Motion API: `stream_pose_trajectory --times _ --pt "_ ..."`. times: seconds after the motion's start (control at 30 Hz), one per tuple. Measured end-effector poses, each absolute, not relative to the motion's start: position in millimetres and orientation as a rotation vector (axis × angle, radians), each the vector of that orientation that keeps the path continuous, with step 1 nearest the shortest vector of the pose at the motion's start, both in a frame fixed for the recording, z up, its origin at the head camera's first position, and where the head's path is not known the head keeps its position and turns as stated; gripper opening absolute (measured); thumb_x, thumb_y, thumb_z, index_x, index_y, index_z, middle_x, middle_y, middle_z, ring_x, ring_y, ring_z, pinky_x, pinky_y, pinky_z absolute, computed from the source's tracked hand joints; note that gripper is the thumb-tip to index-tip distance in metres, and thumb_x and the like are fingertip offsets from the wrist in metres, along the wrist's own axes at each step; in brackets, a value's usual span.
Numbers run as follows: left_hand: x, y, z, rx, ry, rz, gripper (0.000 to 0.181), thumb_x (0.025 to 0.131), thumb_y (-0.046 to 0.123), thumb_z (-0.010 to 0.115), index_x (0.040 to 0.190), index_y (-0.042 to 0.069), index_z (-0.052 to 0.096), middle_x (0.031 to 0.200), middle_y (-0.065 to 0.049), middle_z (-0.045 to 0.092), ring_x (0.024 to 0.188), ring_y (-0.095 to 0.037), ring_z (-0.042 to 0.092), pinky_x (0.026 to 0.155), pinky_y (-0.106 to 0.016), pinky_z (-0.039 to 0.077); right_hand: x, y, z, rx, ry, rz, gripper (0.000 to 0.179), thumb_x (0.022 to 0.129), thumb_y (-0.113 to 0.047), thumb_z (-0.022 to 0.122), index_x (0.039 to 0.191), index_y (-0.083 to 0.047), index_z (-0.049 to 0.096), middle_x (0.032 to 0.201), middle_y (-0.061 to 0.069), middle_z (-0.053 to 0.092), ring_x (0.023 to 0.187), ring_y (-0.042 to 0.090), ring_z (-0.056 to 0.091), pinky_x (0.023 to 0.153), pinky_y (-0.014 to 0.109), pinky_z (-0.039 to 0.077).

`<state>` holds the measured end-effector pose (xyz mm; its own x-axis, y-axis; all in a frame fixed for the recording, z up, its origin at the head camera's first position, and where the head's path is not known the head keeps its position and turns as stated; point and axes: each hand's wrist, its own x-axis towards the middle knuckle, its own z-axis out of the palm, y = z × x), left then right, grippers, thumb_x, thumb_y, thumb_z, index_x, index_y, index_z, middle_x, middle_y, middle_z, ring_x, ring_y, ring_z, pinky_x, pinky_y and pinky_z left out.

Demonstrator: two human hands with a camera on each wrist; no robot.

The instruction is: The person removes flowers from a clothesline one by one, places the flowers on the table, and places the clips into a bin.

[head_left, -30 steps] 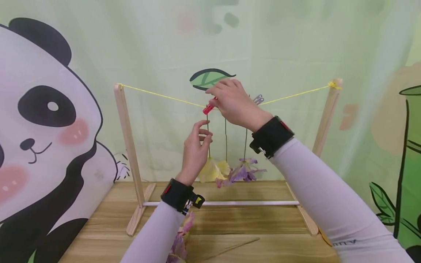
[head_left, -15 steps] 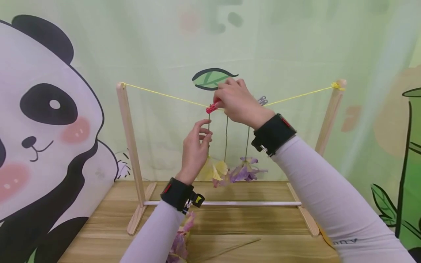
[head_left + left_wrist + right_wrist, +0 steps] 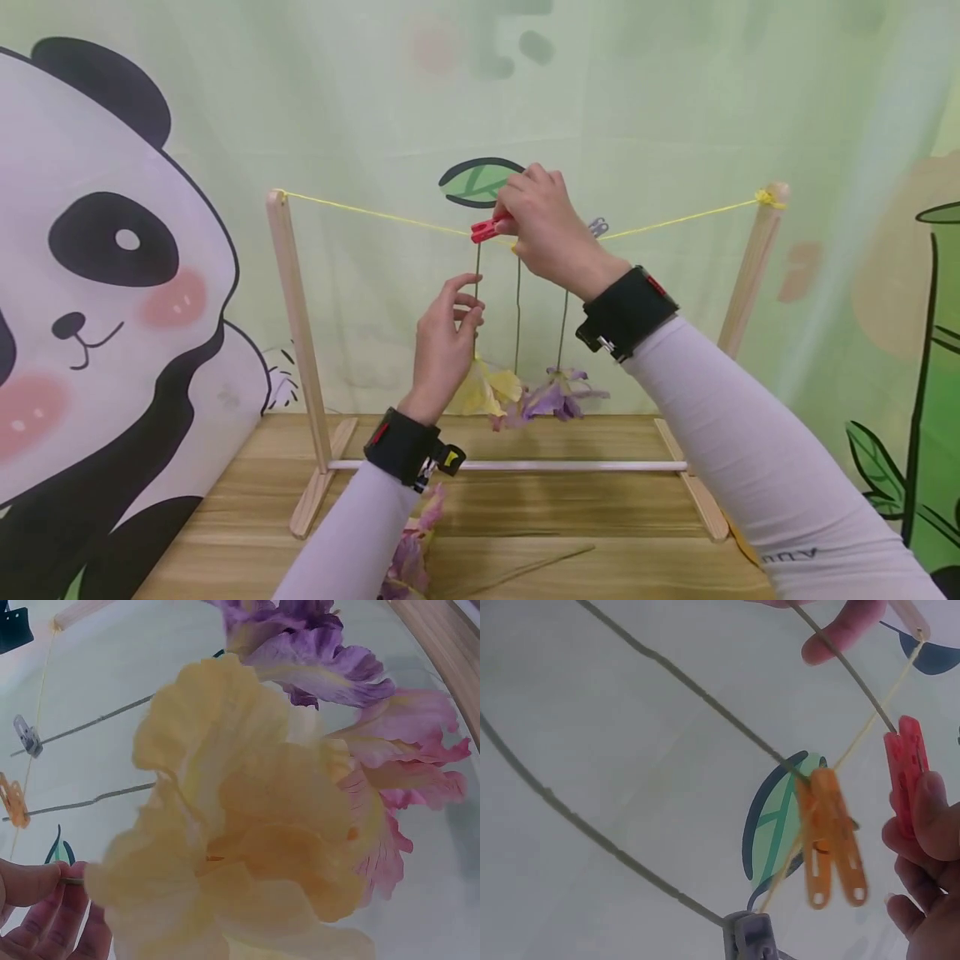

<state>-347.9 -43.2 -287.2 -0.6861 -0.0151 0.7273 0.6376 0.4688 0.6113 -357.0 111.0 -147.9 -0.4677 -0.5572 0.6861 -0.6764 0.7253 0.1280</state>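
Observation:
My right hand (image 3: 547,229) pinches a red clothespin (image 3: 483,231) between thumb and finger; its nose end meets the top of a thin flower stem (image 3: 478,258) at the yellow string (image 3: 375,215). Lower down, my left hand (image 3: 446,346) pinches that same stem between thumb and fingertips. A yellow artificial flower (image 3: 247,787) hangs at the stem's lower end, filling much of the left wrist view. Beside it, an orange clothespin (image 3: 821,832) and a grey clothespin (image 3: 751,937) hold two more stems on the string. Their flowers are pink (image 3: 409,780) and purple (image 3: 562,394).
Two wooden posts (image 3: 296,325) carry the sagging string, joined below by a white rod (image 3: 570,466). On the wooden table (image 3: 247,492) lie loose stems (image 3: 536,565) and more pink-purple petals (image 3: 408,558), partly behind the left forearm. A panda-print curtain (image 3: 360,100) hangs behind.
The red clothespin has swung from a steep tilt to nearly level and risen slightly with the right hand, its nose now at the stem top. The left hand stays nearly still.

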Motion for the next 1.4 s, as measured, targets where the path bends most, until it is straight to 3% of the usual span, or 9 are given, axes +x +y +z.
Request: stream_pose_trajectory --times 0.5,0.87,1.13,1.4 --pt "-331 -56 -297 -0.559 -1.965 -1.298 0.035 0.093 0.008 0.062 0.127 0.017 0.056 0.092 -0.009 0.065 0.077 -0.019 0.065 0.061 -0.032 0.056 -347 117 -158 0.919 -2.082 0.305 0.003 0.089 -0.005 0.065 0.092 -0.003 0.065 0.091 0.01 0.059 0.098 0.029 0.043 0.089 0.047 0.031" --pt "-314 -63 -305 -0.571 -1.93 -1.333 0.032 0.094 0.012 0.061 0.125 0.019 0.058 0.091 -0.009 0.065 0.075 -0.016 0.064 0.062 -0.034 0.057 -333 125 -171 0.947 -1.954 0.402 0.019 0.091 -0.019 0.065 0.104 -0.005 0.065 0.096 0.009 0.056 0.107 0.029 0.042 0.095 0.049 0.029" --pt "-293 -63 -303 -0.581 -1.888 -1.311 0.03 0.094 0.006 0.06 0.124 0.007 0.059 0.089 -0.017 0.063 0.073 -0.026 0.063 0.058 -0.043 0.056 -326 130 -186 0.968 -1.866 0.49 0.022 0.091 -0.017 0.066 0.107 -0.002 0.064 0.1 0.011 0.056 0.106 0.03 0.042 0.093 0.051 0.03" --pt "-293 -71 -323 -0.557 -1.905 -1.284 0.031 0.095 0.015 0.06 0.125 0.021 0.06 0.092 -0.006 0.064 0.077 -0.016 0.064 0.06 -0.035 0.054 -322 146 -206 0.922 -1.813 0.578 0.025 0.089 -0.016 0.067 0.11 -0.004 0.064 0.102 0.012 0.057 0.108 0.032 0.042 0.093 0.053 0.029"
